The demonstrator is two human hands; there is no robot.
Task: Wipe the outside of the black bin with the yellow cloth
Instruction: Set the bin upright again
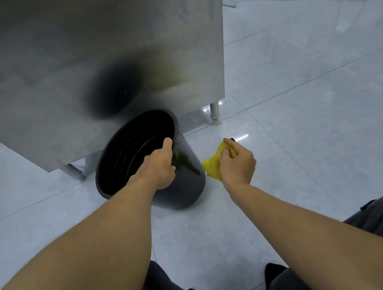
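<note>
The black bin (182, 184) stands on the floor, tilted toward me so its open mouth faces up and left. My left hand (161, 168) grips the rim on the near right side, thumb inside, fingers outside. My right hand (237, 162) holds the bunched yellow cloth (214, 163) just to the right of the bin's outer wall, very close to it; whether cloth and wall touch is not clear. A yellow-green reflection shows on the glossy side of the bin.
A stainless steel cabinet (83, 61) on short metal legs (214, 112) stands right behind the bin and reflects it. Glossy pale floor tiles (309, 124) stretch to the right. A cable and thin metal legs lie at the far right. My knees are at the bottom.
</note>
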